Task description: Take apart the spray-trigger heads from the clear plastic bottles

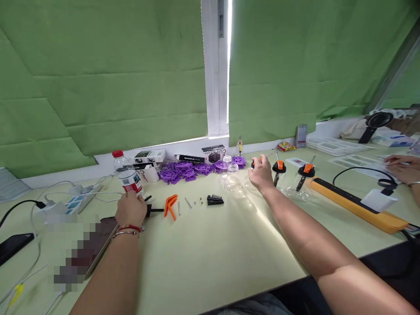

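Observation:
My right hand [261, 172] is closed around a black-and-orange top with a thin metal rod, above a clear glass jar [251, 183] that my hand partly covers. Beside it stand two clear jars with similar black-and-orange tops [279, 166] [307, 170]. To the left are clear jars without such tops [232, 177]. My left hand [131, 210] rests low on the table with its fingers curled, in front of a red-capped water bottle [129, 177]. Black parts [155, 210] stick out beside it; what its fingers hold is hidden. An orange forked part [170, 206] lies to its right.
Metal pins [179, 208], tiny hardware and a black piece with screws [215, 200] lie mid-table. Purple parts [183, 169] and boxes [213, 153] line the wall. An orange power strip [357, 205] sits right, near another person's hands [403, 166]. Phones and cables lie left.

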{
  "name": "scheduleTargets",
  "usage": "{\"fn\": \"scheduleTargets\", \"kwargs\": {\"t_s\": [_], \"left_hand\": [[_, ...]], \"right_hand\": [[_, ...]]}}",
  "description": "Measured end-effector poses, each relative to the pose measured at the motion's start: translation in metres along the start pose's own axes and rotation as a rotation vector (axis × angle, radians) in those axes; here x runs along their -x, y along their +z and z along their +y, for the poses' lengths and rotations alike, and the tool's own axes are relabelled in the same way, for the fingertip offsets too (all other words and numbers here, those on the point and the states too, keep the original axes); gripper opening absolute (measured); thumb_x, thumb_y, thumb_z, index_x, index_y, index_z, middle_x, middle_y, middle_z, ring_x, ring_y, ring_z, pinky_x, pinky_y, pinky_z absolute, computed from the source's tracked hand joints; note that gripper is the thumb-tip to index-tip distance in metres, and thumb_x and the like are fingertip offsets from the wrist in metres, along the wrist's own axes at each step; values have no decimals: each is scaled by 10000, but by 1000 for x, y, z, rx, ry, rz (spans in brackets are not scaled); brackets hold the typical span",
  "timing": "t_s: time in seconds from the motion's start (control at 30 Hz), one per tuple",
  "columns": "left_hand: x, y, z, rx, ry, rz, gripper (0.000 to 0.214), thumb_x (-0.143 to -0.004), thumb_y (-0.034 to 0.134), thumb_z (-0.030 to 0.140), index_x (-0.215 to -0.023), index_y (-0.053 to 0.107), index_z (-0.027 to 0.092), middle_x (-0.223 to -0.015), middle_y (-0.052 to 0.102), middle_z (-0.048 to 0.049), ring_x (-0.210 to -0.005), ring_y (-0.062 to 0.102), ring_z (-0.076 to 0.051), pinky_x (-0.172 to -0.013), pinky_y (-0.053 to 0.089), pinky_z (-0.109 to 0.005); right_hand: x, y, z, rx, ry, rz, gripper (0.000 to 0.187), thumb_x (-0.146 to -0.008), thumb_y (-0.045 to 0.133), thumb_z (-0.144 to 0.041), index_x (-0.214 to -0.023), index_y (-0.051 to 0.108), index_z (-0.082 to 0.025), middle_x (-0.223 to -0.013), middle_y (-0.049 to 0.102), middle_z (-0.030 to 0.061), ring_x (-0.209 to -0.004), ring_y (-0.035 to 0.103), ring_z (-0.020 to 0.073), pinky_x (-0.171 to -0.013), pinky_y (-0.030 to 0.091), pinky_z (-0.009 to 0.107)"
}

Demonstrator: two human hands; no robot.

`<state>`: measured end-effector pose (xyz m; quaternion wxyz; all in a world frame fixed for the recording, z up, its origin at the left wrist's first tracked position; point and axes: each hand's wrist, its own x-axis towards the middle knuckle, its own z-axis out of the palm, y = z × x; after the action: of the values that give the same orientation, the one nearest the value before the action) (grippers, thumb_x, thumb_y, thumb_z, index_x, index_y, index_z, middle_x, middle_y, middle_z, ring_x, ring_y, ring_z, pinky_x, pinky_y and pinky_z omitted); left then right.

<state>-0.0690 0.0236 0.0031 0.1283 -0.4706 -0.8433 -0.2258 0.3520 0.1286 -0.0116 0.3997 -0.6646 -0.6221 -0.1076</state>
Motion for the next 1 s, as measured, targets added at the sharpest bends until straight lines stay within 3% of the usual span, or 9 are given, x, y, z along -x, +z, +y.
{"fn": "scheduleTargets", "kwargs": {"t_s": [0.23,0.37,0.47,0.57,0.7,0.8,0.87,0.93,1.0], "left_hand": [[10,-4,14,116,162,110,342,-888,365,279,-1141,538,127,-1163,562,-177,-1120,482,-307,-863,434,-409],[21,-7,30,224,346,107,341,-884,376,238,-1172,523,132,-1251,530,-147,-1203,437,-270,-1008,351,-381],[38,-12,46,365,515,46,378,-873,425,286,-1207,496,124,-1261,520,-155,-1228,430,-272,-1021,353,-391],[64,-20,66,602,678,-98,552,-814,554,346,-1311,403,159,-1305,485,-153,-1224,444,-285,-1003,381,-410],[100,-29,89,940,784,-323,842,-715,688,292,-1416,228,211,-1347,448,-152,-1204,468,-281,-976,400,-404],[106,-30,94,1145,646,-459,702,-720,663,206,-1337,331,222,-1211,541,-118,-1060,562,-236,-873,458,-344],[99,-28,90,1240,512,-565,591,-697,687,197,-1227,426,214,-1048,600,-74,-922,607,-202,-804,478,-319],[90,-26,84,1325,398,-717,542,-669,724,205,-1148,469,204,-882,615,-27,-785,624,-176,-742,488,-315],[83,-25,78,1433,331,-848,506,-662,735,210,-1106,492,189,-787,616,-7,-706,633,-177,-703,495,-332]], "right_hand": [[2,-11,-4,-82,-135,92,360,-764,519,-204,-1115,547,-127,-1266,414,195,-1174,388,317,-997,348,473],[4,-42,-28,-66,-237,182,368,-796,488,-180,-1159,532,-141,-1312,397,176,-1217,353,319,-1012,342,496],[15,-69,-60,-109,-329,231,368,-820,470,-175,-1184,520,-157,-1342,376,167,-1267,313,329,-1041,305,537],[45,-88,-102,-265,-426,127,351,-836,469,-178,-1180,529,-157,-1341,376,170,-1288,316,312,-1067,304,506],[95,-90,-151,-581,-511,-248,369,-828,491,-175,-1195,522,-189,-1355,398,140,-1282,363,264,-1052,366,435],[114,-74,-165,-863,-403,-503,406,-826,495,-183,-1229,491,-231,-1320,458,103,-1206,453,225,-983,429,402],[112,-58,-161,-1035,-163,-602,476,-810,559,-281,-1270,443,-238,-1264,502,102,-1098,529,214,-850,499,363],[102,-41,-150,-1145,166,-605,445,-808,568,-378,-1209,471,-212,-1146,550,97,-913,586,179,-699,514,307],[90,-26,-136,-1151,400,-525,357,-795,577,-458,-1016,550,-180,-938,587,61,-734,554,134,-563,455,242]]}}
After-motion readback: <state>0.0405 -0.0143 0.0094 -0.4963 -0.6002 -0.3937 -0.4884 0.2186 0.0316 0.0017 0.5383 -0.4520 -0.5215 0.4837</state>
